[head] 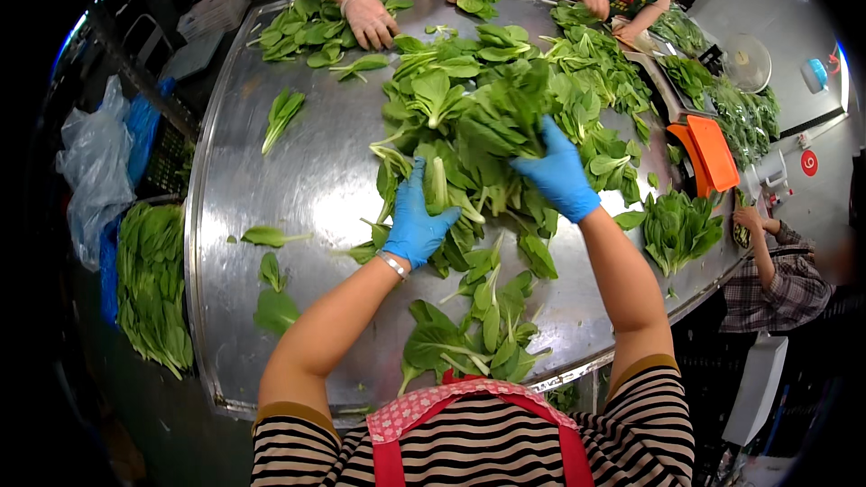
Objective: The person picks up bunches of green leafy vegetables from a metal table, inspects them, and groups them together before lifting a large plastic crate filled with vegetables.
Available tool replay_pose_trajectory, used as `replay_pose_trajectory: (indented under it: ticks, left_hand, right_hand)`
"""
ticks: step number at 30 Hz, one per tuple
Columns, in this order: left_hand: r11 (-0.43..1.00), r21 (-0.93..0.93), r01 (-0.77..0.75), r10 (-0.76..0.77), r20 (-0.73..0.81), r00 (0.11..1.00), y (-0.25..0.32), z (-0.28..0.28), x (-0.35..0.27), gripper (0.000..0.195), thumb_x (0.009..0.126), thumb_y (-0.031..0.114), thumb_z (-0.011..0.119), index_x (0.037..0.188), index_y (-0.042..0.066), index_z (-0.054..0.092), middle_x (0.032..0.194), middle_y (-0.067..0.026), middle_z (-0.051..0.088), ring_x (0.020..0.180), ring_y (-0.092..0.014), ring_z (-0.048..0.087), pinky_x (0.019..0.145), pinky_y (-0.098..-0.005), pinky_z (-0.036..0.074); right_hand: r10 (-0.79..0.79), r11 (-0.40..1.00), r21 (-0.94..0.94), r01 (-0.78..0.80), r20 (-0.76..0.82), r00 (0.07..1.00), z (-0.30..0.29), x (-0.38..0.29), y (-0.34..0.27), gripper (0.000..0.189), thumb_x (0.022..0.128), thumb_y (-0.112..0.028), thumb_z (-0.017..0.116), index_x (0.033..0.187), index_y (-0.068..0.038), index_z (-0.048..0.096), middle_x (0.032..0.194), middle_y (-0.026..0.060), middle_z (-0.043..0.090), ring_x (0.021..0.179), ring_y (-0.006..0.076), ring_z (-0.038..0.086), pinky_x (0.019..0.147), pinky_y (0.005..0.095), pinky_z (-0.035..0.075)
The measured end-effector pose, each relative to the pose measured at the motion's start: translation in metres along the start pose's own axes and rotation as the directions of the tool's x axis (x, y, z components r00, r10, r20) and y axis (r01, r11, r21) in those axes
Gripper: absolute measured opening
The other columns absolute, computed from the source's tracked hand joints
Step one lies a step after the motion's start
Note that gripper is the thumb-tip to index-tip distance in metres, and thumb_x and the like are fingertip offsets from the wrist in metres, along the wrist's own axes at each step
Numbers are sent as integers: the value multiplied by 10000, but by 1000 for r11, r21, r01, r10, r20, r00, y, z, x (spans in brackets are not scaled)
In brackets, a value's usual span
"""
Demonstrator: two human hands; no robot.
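A large pile of leafy greens with pale stems, like young bok choy, covers the middle of the stainless steel table. My right hand, in a blue glove, grips a bunch of greens whose leaves look blurred above the pile. At the near left side of the pile is my left hand, gloved in the same blue, with thumb and fingers spread around a pale stem without closing on it. Loose greens lie between my forearms, close to my apron.
Across the table, a co-worker's gloved hand rests by another heap of greens. More hands work at the upper right. An orange tray stands at the right, near a bundle of greens. Packed greens sit beyond the left edge.
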State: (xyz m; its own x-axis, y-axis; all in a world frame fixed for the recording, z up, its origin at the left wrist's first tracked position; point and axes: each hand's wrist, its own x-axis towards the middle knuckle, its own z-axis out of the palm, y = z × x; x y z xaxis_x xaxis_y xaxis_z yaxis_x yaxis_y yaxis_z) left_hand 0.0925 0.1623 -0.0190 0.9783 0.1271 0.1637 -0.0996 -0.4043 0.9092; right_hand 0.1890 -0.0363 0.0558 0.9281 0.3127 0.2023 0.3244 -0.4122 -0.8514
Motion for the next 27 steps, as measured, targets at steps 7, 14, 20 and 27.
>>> replay_pose_trajectory:
  ticks: [7, 14, 20, 27]
  left_hand:
    - [912, 394, -116, 173, -110, 979, 43, -29, -61, 875, 673, 321, 680, 1347, 63, 186, 1304, -303, 202, 1222, -406, 232, 990, -460, 233]
    - [869, 245, -430, 264, 504, 822, 23, -18, -149, 531, 721, 283, 619, 1170, 51, 458, 1193, -180, 417, 1115, -378, 368, 950, -449, 284]
    - [804, 306, -509, 315, 506, 803, 32, -14, -163, 477, 714, 266, 613, 1125, 57, 489, 1119, -175, 463, 1035, -359, 427, 901, -443, 330]
    - [879, 230, -418, 284, 452, 846, 36, -24, -165, 440, 727, 211, 620, 1120, 57, 496, 1145, -184, 461, 1044, -358, 439, 906, -415, 346]
  right_hand:
    - [-42, 718, -692, -76, -152, 988, -73, -31, 5, 729, 672, -327, 717, 1216, 30, 389, 1045, 222, 545, 950, 326, 540, 814, 365, 427]
    - [-328, 934, -191, 302, -120, 937, -18, -73, -23, 209, 740, -88, 652, 939, -33, 615, 862, 112, 629, 741, 171, 605, 675, 263, 482]
    - [-374, 920, -152, 362, -62, 925, 56, -71, -37, 273, 764, -90, 619, 1033, -60, 588, 811, 111, 599, 703, 190, 587, 640, 273, 476]
    - [-67, 952, -297, 76, 38, 997, 111, -24, -29, 403, 767, -343, 585, 1025, -34, 561, 875, 168, 576, 770, 338, 552, 700, 387, 447]
